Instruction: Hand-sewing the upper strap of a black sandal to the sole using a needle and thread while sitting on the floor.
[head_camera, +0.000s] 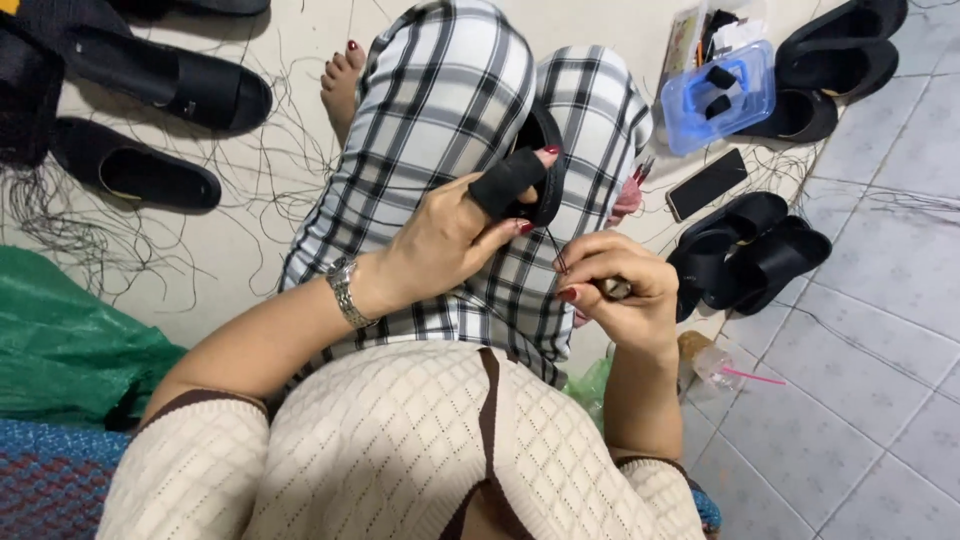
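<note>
While the person sits on the floor with knees drawn up in plaid trousers, the left hand rests on the raised knee near the middle of the head view, its fingers closed around a black sandal piece, with a black sleeve over the forefinger pressing against the curved strap. A metal wristwatch sits on that wrist. Just toward four o'clock from it, the right hand has its fingers pinched together on a thin needle-like tool, whose tip points up toward the sandal piece; a dark thread seems to run between them, though it is too fine to follow. Out at one o'clock lies a clear blue plastic box with small black pieces inside, and a dark phone lies just below it on the floor. At three o'clock a heap of black sandals sits on the grey tiles, with more black sandals at the top right corner. At ten o'clock two more black sandals lie amid loose dark threads strewn over the pale floor. A green plastic bag lies at eight o'clock, and a plastic cup with a pink straw stands near the right elbow at four o'clock.
</note>
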